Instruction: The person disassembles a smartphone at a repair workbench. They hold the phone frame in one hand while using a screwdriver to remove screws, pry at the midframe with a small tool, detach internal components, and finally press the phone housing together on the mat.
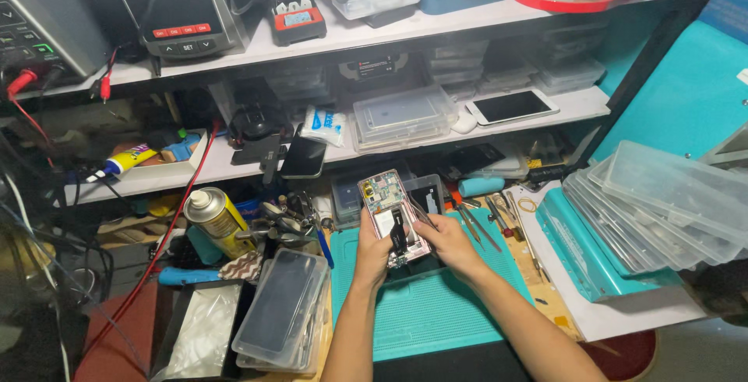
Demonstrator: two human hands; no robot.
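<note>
Left hand (372,251) gripped the opened pink-framed smartphone with exposed circuit board (392,212) from its left edge, fingers curled round it, above the teal ribbed work mat (425,312); right hand (450,243) pinched closed at the phone's lower right side, exact hold unclear; yellow spray can (216,219) lay well left; stacked clear plastic cases (672,203) sat right.
</note>
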